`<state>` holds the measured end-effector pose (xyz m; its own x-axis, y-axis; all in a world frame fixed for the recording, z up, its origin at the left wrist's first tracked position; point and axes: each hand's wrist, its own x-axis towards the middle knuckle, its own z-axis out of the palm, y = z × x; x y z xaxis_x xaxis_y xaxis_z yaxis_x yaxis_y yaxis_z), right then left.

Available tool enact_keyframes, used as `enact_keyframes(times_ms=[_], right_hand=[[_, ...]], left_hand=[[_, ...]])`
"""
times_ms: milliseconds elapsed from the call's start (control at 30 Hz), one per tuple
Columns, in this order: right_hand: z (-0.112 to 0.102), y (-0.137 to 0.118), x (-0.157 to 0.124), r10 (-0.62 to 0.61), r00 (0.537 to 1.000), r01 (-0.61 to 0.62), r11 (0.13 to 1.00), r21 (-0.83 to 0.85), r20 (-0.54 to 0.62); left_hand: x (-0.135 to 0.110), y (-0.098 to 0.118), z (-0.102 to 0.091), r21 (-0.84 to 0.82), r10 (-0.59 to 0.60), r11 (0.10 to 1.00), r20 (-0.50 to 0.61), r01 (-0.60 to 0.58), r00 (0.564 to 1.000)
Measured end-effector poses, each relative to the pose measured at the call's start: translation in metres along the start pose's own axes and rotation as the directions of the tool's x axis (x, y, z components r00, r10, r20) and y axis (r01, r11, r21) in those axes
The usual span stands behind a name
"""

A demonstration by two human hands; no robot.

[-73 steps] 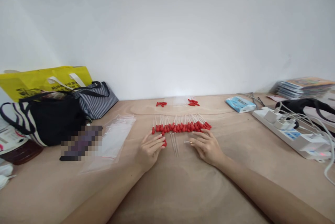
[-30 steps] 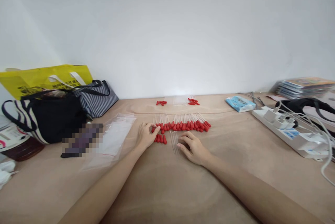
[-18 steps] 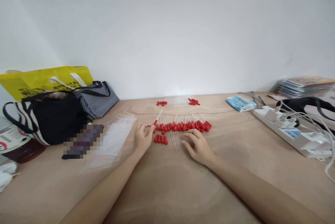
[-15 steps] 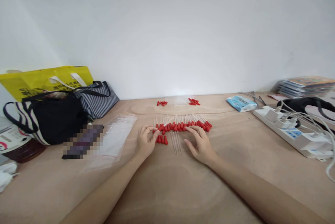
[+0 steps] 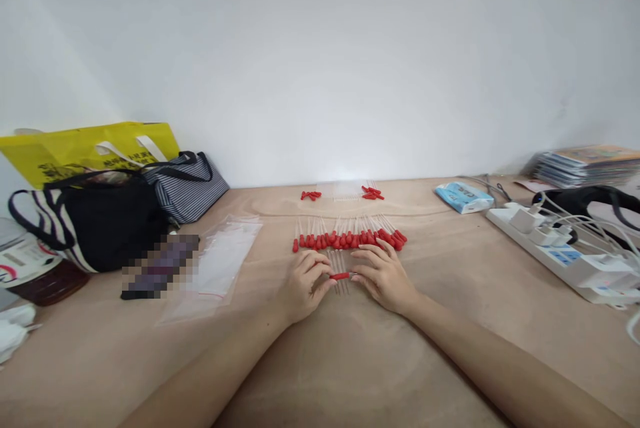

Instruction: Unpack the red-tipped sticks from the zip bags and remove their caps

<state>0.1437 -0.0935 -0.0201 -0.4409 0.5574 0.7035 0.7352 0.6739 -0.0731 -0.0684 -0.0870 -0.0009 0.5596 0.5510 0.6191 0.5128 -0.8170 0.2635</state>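
Observation:
My left hand [image 5: 311,285] pinches the left end of a red rubber dropper bulb [image 5: 340,275], held level. At the bulb's right end, my right hand [image 5: 383,276] closes its fingertips on what looks like a glass dropper tube, mostly hidden by the fingers. Several loose glass tubes [image 5: 339,259] lie side by side beneath and between the hands. Just beyond, a row of droppers [image 5: 345,240] has red bulbs toward me and thin glass stems pointing at the wall.
Farther back lie two small red bulb groups [image 5: 311,195] [image 5: 373,193] beside clear plastic [image 5: 346,191]. Clear zip bags [image 5: 227,261], a black bag [image 5: 115,225] and a striped bag [image 5: 183,188] are on the left. A power strip [image 5: 560,251] and blue packet [image 5: 464,197] sit right.
My left hand has moved right and nearer me with a red bulb. My right hand has come down from the row to meet it. The loose bulbs near my left hand no longer show there.

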Motion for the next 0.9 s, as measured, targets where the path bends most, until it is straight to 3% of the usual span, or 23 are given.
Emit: enact_keyframes(times_ms=[200, 500, 900], right_hand=[[-0.001, -0.005, 0.001, -0.058, 0.996, 0.059, 0.998, 0.017, -0.073], [-0.004, -0.011, 0.002, -0.132, 0.989, 0.135, 0.99, 0.038, -0.07], [-0.006, -0.012, -0.001, -0.168, 0.984, 0.17, 0.985, 0.023, -0.064]], left_hand=[[0.003, 0.003, 0.005, 0.044, -0.024, 0.999, 0.077, 0.021, 0.997], [0.004, 0.001, 0.011, 0.117, 0.1, 0.986, 0.128, -0.115, 0.987], [0.001, 0.005, 0.004, 0.132, 0.191, 0.97, 0.1, -0.203, 0.976]])
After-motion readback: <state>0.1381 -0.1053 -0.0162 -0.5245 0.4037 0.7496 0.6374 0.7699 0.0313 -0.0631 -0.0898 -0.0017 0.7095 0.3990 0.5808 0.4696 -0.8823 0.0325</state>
